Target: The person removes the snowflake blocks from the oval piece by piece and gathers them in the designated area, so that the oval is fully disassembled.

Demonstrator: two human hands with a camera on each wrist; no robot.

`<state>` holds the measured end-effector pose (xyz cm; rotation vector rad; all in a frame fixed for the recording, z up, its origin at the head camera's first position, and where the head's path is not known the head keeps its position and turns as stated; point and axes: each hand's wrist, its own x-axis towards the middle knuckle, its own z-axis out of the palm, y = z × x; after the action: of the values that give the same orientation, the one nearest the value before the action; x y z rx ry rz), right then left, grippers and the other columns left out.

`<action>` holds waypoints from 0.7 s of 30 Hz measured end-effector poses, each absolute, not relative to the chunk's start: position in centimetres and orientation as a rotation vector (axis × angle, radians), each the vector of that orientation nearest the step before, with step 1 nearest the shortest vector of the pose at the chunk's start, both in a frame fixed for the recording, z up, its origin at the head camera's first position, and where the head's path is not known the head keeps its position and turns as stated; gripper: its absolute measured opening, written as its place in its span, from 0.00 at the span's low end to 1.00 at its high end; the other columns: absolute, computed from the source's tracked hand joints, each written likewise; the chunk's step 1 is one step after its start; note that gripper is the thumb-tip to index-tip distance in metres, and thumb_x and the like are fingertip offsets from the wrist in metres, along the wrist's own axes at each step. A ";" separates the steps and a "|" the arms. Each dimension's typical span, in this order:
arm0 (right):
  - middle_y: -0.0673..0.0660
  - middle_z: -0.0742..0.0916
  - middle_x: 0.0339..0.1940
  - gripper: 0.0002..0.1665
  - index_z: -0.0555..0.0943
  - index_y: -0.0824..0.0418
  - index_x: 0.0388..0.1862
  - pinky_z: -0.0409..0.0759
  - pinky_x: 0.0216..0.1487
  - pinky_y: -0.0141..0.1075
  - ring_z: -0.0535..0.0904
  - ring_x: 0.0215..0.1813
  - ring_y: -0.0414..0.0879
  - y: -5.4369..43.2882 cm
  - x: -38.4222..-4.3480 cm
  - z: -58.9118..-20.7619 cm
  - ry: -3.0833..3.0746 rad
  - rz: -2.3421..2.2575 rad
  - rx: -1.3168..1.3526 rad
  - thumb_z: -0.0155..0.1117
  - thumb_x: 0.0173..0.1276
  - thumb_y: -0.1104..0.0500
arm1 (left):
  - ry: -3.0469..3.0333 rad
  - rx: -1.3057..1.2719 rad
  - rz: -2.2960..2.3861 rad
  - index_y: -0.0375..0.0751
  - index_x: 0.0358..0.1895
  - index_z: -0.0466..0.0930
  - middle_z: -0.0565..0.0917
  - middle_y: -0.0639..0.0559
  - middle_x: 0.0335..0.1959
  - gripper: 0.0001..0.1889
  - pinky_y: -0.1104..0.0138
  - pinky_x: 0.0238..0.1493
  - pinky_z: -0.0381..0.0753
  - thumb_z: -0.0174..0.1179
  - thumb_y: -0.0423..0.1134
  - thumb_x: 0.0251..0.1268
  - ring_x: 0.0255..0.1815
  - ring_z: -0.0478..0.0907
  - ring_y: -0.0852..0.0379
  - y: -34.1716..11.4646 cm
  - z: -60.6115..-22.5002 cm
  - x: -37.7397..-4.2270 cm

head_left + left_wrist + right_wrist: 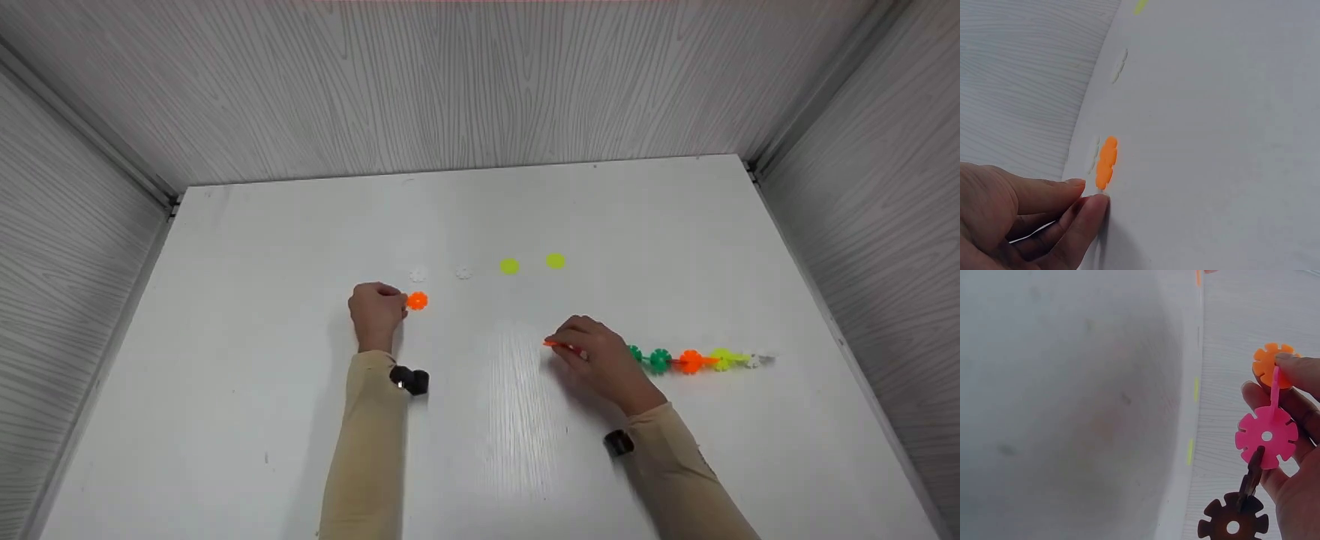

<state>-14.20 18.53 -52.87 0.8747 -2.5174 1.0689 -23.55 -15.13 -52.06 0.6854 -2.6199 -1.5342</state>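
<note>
In the head view my left hand [375, 311] is at an orange notched disc [417, 301], thumb and fingers gathered at its edge. The left wrist view shows the fingertips [1098, 205] right at the lower end of this disc [1107, 163]. My right hand [600, 360] pinches another orange notched disc [1266, 363] between thumb and fingers. A pink disc [1249, 436] is slotted to it, followed by a dark disc [1216, 517]. From behind the hand the chain runs rightward through green [660, 361], orange [691, 361], yellow [721, 360] and white [754, 361] discs.
Two white discs [418, 275] [463, 272] and two yellow discs [510, 266] [556, 260] lie in a row beyond the hands on the white table [480, 210]. Wood-grained panels [465, 90] rise at the back and both sides.
</note>
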 end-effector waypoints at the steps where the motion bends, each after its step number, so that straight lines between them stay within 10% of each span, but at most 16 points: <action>1: 0.48 0.82 0.39 0.11 0.88 0.58 0.43 0.80 0.41 0.33 0.76 0.40 0.41 18.6 -14.2 -52.9 -2.512 1.076 0.884 0.70 0.63 0.69 | -2.631 0.685 -1.508 0.31 0.37 0.84 0.84 0.42 0.30 0.05 0.63 0.36 0.82 0.62 0.31 0.63 0.28 0.82 0.50 -15.2 -52.0 -23.5; 21: 0.44 0.84 0.40 0.11 0.82 0.59 0.46 0.83 0.46 0.35 0.79 0.38 0.37 18.3 -14.6 -51.6 -2.592 1.246 0.795 0.67 0.66 0.68 | -2.515 -0.240 -1.828 0.37 0.43 0.86 0.84 0.54 0.37 0.09 0.64 0.42 0.83 0.66 0.38 0.64 0.42 0.79 0.56 -5.8 -50.0 -15.9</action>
<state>-14.64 18.33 -51.64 0.7950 -2.5923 1.2457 -15.90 -5.82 -50.01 -0.2397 -2.5154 -1.8278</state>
